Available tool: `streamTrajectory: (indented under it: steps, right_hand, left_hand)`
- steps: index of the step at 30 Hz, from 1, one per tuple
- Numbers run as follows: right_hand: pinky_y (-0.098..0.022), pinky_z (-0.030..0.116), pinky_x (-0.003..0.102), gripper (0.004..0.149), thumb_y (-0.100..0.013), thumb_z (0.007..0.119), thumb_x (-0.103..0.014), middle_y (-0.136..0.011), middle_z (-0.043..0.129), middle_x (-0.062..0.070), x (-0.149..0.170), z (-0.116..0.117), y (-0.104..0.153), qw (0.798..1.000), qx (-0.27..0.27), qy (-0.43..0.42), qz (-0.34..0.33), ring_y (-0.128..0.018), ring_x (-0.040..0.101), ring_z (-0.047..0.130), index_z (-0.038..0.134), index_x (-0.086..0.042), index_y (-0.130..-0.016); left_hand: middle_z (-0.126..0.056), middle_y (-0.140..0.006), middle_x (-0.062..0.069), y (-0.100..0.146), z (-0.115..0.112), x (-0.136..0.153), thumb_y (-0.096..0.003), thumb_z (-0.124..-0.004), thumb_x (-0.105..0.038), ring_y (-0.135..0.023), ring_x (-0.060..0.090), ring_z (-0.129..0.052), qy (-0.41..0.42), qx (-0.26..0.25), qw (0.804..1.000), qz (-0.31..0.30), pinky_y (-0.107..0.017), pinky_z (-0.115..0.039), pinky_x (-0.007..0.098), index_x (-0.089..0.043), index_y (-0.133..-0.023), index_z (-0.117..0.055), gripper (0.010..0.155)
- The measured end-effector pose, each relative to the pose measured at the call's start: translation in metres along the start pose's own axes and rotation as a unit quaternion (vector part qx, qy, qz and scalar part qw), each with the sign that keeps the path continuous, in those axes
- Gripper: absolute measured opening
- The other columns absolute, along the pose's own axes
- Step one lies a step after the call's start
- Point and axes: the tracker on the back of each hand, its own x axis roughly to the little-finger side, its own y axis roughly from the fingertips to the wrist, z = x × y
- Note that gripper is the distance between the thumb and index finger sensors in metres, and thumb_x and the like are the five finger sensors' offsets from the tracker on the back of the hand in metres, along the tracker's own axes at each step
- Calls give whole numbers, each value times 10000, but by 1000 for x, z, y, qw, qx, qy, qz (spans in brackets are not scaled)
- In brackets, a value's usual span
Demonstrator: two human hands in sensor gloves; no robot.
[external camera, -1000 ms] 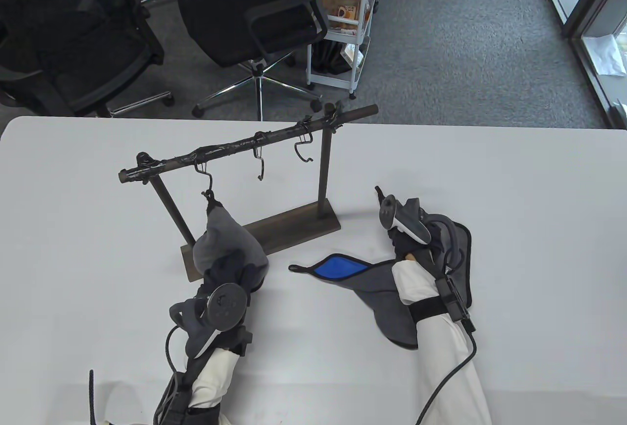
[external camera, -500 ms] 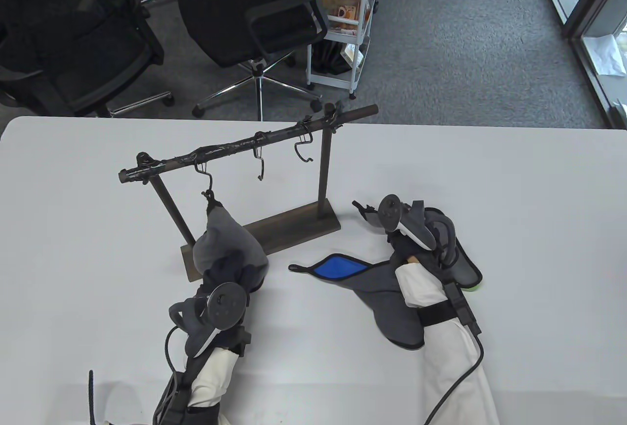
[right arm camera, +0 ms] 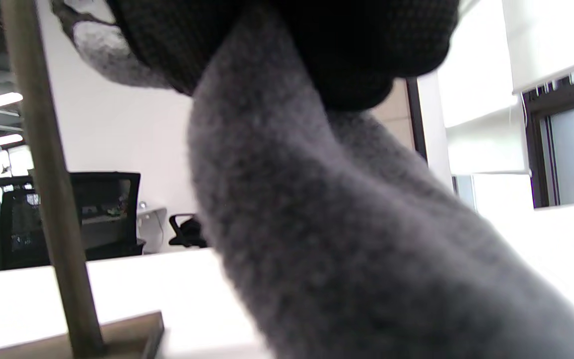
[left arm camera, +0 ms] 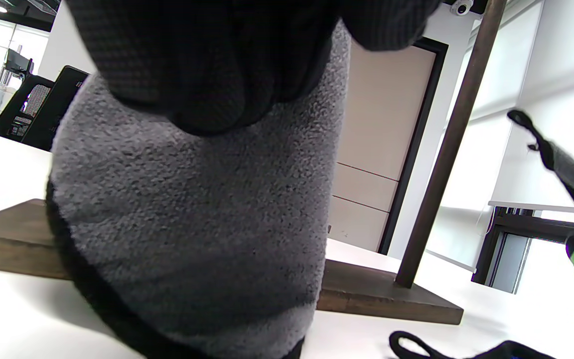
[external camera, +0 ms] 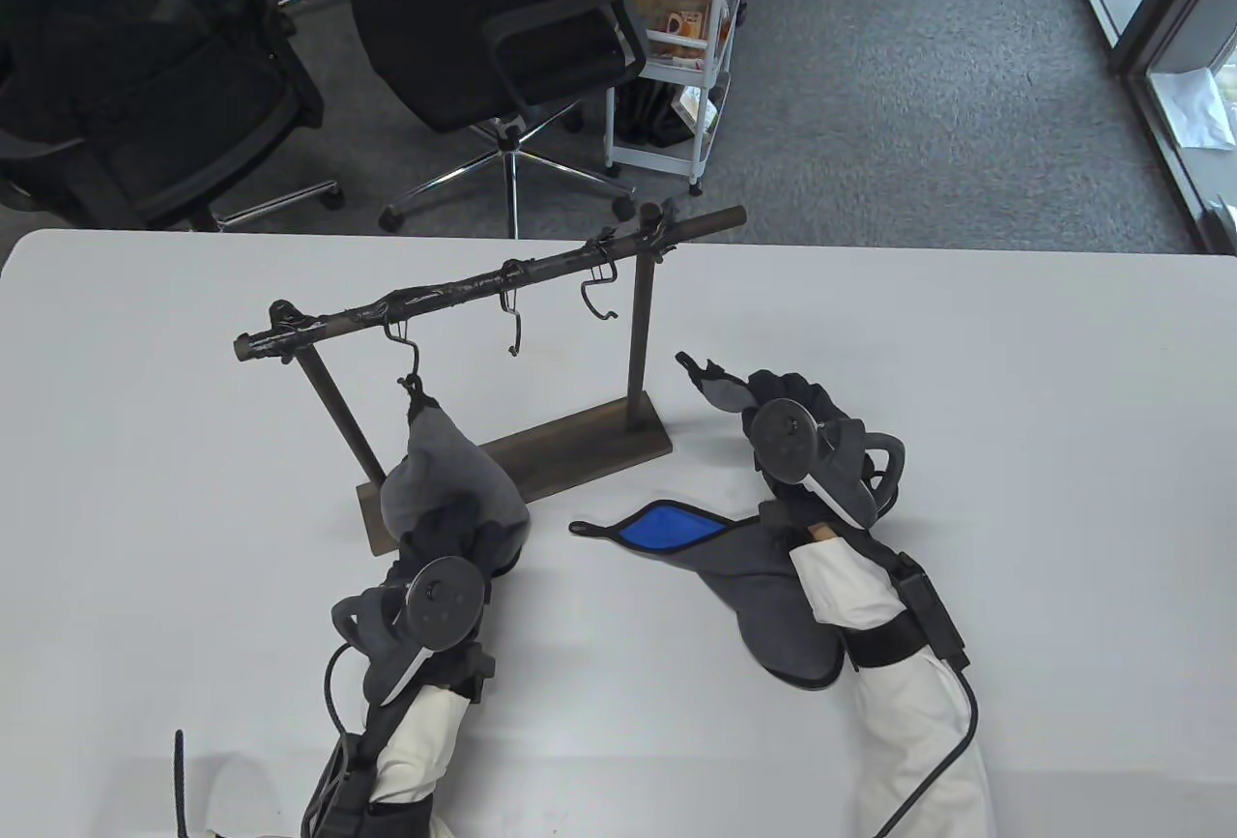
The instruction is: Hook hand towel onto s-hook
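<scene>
- the right hand [external camera: 802, 451] grips a grey towel [external camera: 720, 386], bunched under its fingers and lifted off the white table [external camera: 1015, 413]; the towel's black loop [external camera: 688, 361] pokes out ahead of the hand, toward the rack's near post [external camera: 638, 335].
- the left hand [external camera: 440, 587] holds the bottom of another grey towel [external camera: 435, 466], which hangs from the leftmost hook [external camera: 411, 357] above and beyond the hand.
- two bare hooks [external camera: 512, 321] hang on the rail [external camera: 483, 282], up and left of the right hand.
- a grey and blue towel [external camera: 715, 548] lies flat on the table between the two hands, partly under the right forearm.
- beyond the table: grey carpet [external camera: 918, 103], black office chairs [external camera: 503, 16], a white cart [external camera: 676, 36], a window [external camera: 1179, 26] at the right.
</scene>
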Motion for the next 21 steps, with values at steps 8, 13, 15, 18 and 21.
streamTrajectory:
  steps: [8, 13, 15, 18, 21]
  right_hand:
    - [-428, 776, 323, 428, -561, 754, -328, -830, 762, 130, -20, -37, 11, 997, 71, -2, -26, -547, 211, 842, 649, -196, -954]
    - [-423, 779, 319, 427, -565, 750, -329, -828, 761, 130, -32, -50, 12, 995, 90, -16, -29, -540, 208, 847, 646, -194, -956]
    - [-424, 779, 318, 426, -568, 748, -331, -828, 760, 129, -38, -55, 14, 995, 97, -18, -33, -542, 207, 846, 643, -195, -958]
    - [-424, 780, 316, 427, -570, 745, -333, -828, 760, 129, -47, -60, 15, 994, 104, -18, -40, -542, 205, 847, 641, -193, -959]
    - [-424, 781, 316, 428, -571, 744, -333, -827, 760, 130, -54, -64, 16, 992, 114, -23, -43, -541, 205, 848, 640, -190, -961]
  left_hand:
    - [-947, -875, 141, 0, -1, 0, -543, -689, -441, -678, 267, -1006, -2, 5, 1000, 2, -410, -922, 309, -153, -931, -864, 514]
    - [-947, -875, 141, 0, -1, 0, -543, -689, -441, -678, 269, -1006, 0, 6, 1000, 1, -411, -922, 309, -152, -931, -864, 515]
    - [-947, -875, 142, 0, -2, 0, -543, -690, -441, -678, 269, -1006, 0, 7, 1000, 1, -411, -922, 309, -151, -931, -863, 514]
    - [-947, -875, 143, 0, -2, 0, -543, -689, -441, -678, 268, -1006, 0, 7, 1000, 1, -411, -922, 309, -152, -931, -864, 515]
    - [-947, -875, 142, 0, -2, 0, -543, -690, -441, -678, 269, -1006, 0, 7, 1000, 1, -410, -922, 308, -151, -931, -865, 515]
